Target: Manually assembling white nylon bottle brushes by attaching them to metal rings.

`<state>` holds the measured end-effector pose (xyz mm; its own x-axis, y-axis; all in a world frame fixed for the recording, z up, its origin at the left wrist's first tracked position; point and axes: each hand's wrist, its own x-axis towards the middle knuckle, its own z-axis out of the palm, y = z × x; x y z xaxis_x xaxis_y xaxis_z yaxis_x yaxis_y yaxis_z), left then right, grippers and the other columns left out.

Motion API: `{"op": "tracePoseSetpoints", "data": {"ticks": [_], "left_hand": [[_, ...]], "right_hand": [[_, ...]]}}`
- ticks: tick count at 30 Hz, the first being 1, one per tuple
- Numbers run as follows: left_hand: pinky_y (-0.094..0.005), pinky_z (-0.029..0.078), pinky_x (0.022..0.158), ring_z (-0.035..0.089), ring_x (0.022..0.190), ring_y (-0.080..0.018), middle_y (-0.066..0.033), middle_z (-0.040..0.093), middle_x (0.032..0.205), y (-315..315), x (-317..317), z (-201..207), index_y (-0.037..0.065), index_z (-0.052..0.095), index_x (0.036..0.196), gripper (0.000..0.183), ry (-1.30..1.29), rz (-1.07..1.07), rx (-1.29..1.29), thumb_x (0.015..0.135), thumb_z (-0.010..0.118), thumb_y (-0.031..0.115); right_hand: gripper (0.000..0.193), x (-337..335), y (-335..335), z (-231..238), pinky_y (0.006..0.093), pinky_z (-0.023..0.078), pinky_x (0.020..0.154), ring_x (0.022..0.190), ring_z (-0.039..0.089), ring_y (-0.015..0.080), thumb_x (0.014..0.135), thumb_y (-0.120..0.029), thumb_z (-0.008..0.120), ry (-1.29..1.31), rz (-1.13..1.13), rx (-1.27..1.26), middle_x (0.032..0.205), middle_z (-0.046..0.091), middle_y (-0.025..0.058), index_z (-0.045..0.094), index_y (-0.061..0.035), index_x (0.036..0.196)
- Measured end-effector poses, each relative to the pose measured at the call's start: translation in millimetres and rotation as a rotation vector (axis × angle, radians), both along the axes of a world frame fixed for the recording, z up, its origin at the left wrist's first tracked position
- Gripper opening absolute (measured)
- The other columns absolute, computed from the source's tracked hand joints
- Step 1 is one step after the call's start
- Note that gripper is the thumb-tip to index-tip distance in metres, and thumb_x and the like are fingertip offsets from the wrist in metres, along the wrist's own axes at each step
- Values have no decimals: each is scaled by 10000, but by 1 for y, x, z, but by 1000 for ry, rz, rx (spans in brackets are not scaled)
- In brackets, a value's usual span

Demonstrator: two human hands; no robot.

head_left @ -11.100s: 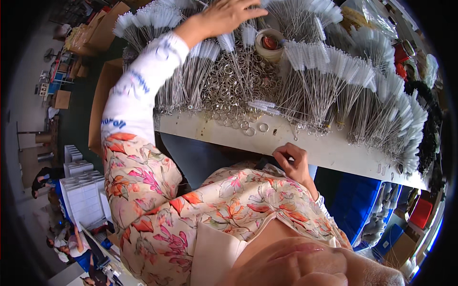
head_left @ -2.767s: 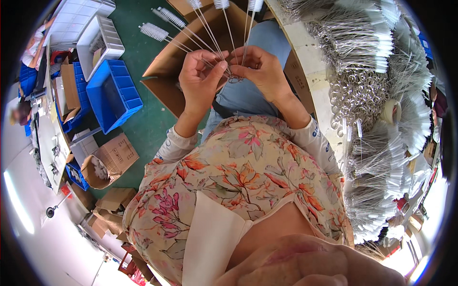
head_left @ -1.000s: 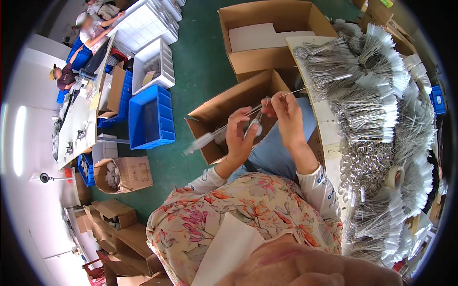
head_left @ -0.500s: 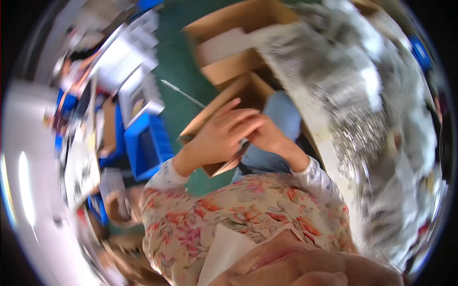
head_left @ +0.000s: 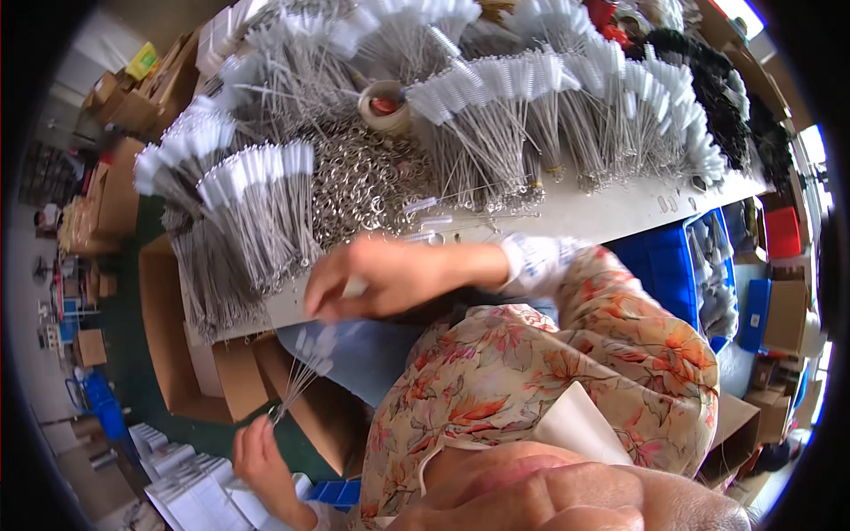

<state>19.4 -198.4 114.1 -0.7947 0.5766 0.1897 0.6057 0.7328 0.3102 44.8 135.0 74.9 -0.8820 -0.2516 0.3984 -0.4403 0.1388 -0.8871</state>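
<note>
Across the head view, our only one, with the clock read from its middle, we list the following.

Item, between seven and eight o'clock: our left hand (head_left: 258,453), thumb and fingers pinched together on the lower end of a small bunch of brushes (head_left: 299,382). The wire stems fan up toward ten past the hour-mark of twelve, white heads uppermost. Where the stems meet, we note what looks like a metal ring (head_left: 273,412).

Item, near nine o'clock, close to the middle: our right hand (head_left: 376,279), blurred, fingers bent and spread part-way, just above the white heads; whether it has hold of anything we cannot tell.

Item, at eleven: a heap of metal rings (head_left: 372,181) on the pale table (head_left: 620,212).

Item, at ten and at one: standing brush stacks (head_left: 257,212), (head_left: 505,124).

Item, at seven: a cardboard box (head_left: 319,420), below the small bunch.

Item, at three: a blue bin (head_left: 651,274).

Of progress, we judge one bunch gathered at its ring end and in hand; many brushes and rings lie unjoined. How many bunches are finished we cannot tell.
</note>
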Motion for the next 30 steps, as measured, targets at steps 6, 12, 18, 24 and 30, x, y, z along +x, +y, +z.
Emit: {"op": "tracePoseSetpoints", "data": {"ticks": [6, 12, 18, 24, 30], "left_hand": [[-215, 372, 511, 447, 552, -90, -39, 542, 702, -72, -33, 12, 5, 525, 803, 107, -640, -62, 644, 889, 513, 67], [-209, 340, 494, 409, 533, -64, -15, 508, 628, -108, -63, -6, 43, 483, 771, 181, -617, 413, 328, 910, 518, 153], [-205, 359, 569, 440, 595, -65, -8, 498, 622, -111, -90, -53, 41, 487, 761, 214, -363, 396, 118, 914, 523, 186], [-198, 338, 547, 416, 574, -60, 4, 485, 610, -124, -88, -108, 48, 486, 744, 222, -434, 398, 300, 915, 530, 184], [-196, 323, 538, 400, 567, -58, 3, 489, 618, -146, -73, -132, 51, 486, 728, 239, -556, 540, 334, 915, 532, 194]], "right_hand": [[99, 18, 222, 52, 266, 553, 579, 632, 652, 158, 824, -74, 602, 170, -784, 596, 770, 673, 100, 659, -16, 881], [112, 357, -77, 5, 269, 549, 558, 598, 646, 154, 819, -82, 596, -136, -886, 748, 747, 669, 109, 652, -7, 880], [102, 334, -17, -15, 274, 547, 524, 565, 640, 158, 798, -64, 610, -599, -887, 841, 712, 661, 119, 647, 19, 843], [98, 34, 349, -30, 280, 546, 490, 532, 634, 162, 777, -46, 624, -1062, -837, 969, 676, 654, 129, 642, 45, 806], [77, -65, 430, -42, 275, 499, 390, 438, 590, 162, 742, -26, 610, -1146, -833, 942, 586, 621, 130, 629, 48, 752]]}}
